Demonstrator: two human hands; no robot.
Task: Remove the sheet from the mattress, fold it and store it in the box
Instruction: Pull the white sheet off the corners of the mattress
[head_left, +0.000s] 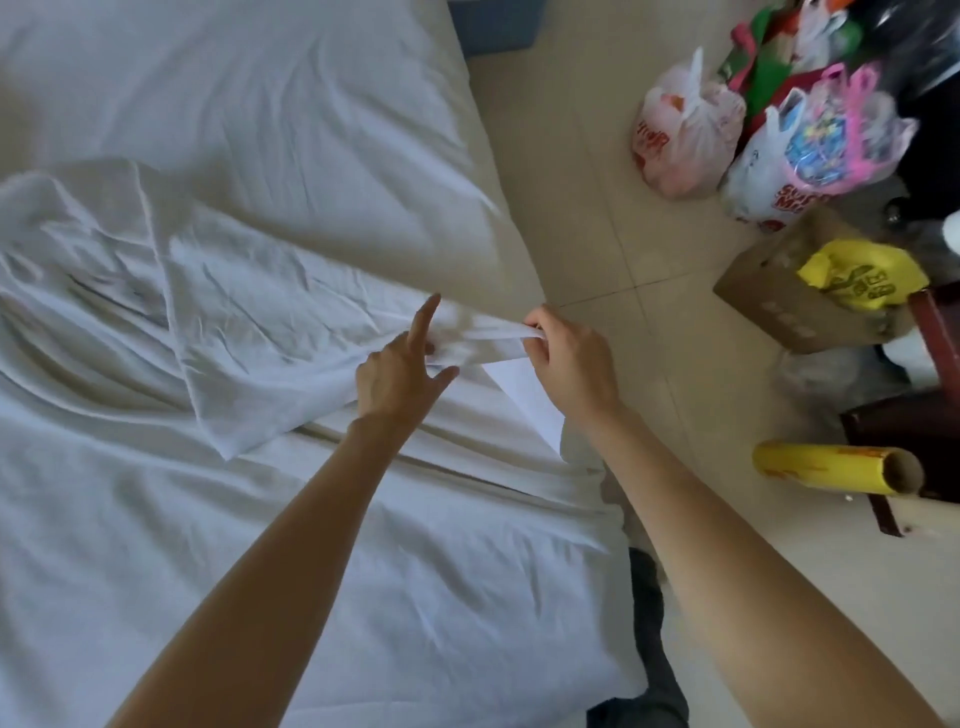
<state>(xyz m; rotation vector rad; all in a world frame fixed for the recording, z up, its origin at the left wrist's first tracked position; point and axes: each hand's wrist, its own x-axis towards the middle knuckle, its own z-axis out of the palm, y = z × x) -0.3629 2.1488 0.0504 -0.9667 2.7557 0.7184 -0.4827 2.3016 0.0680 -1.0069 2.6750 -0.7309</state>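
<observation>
A white sheet (218, 332) lies crumpled and partly folded over itself across the mattress (260, 93), which takes up the left of the view. My right hand (569, 358) pinches a bunched corner of the sheet at the mattress's right edge. My left hand (402, 374) rests just left of it on the sheet, fingers spread with the index finger pointing up, pressing into the cloth. A blue box (493, 23) shows partly at the top, on the floor beyond the mattress.
On the tiled floor (597, 208) to the right stand several filled plastic bags (685, 130), a cardboard box (789, 301) with a yellow bag in it, a yellow roll (831, 467) and dark wooden furniture (930, 415). My dark trouser leg (649, 649) is beside the mattress.
</observation>
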